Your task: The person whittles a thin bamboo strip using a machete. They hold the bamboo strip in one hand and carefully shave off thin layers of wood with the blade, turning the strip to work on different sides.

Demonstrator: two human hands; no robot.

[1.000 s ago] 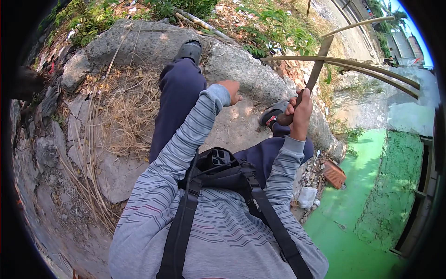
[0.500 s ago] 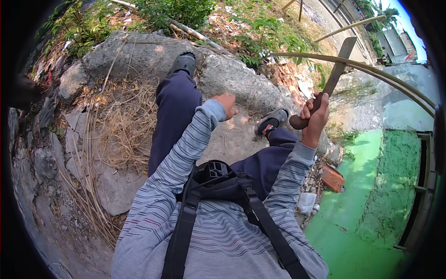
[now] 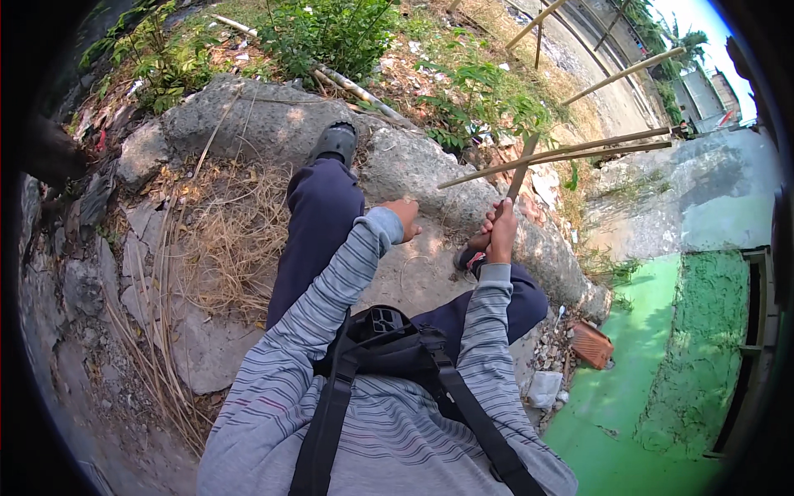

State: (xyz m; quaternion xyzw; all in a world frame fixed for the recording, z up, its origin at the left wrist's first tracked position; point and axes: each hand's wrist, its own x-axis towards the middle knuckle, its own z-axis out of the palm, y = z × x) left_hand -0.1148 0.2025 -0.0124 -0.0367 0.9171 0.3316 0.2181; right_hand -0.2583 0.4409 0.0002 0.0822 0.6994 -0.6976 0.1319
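My right hand (image 3: 500, 231) is wrapped round the dark handle of a machete (image 3: 521, 175), its blade slanting up and away. Across the blade lies a long, thin bamboo strip (image 3: 608, 147), which parts into two strands to the right of it. The blade seems to sit in that split. The strip's left end hangs free above the rocks. My left hand (image 3: 403, 218) is held near my left knee with its fingers curled. Whatever it may hold is hidden, and the strip's free end is a little to its right.
A rough concrete ledge (image 3: 265, 116) runs under my feet, with dry fibres (image 3: 223, 248) heaped at the left. Green plants (image 3: 331, 37) and bamboo poles (image 3: 364, 93) lie beyond. At right are a green wall (image 3: 628, 372), an orange brick (image 3: 592, 345) and a white plastic piece (image 3: 544, 388).
My right hand has come down and leftward with the machete. The bamboo strip has shifted left with it and now looks straighter. My left hand has barely moved.
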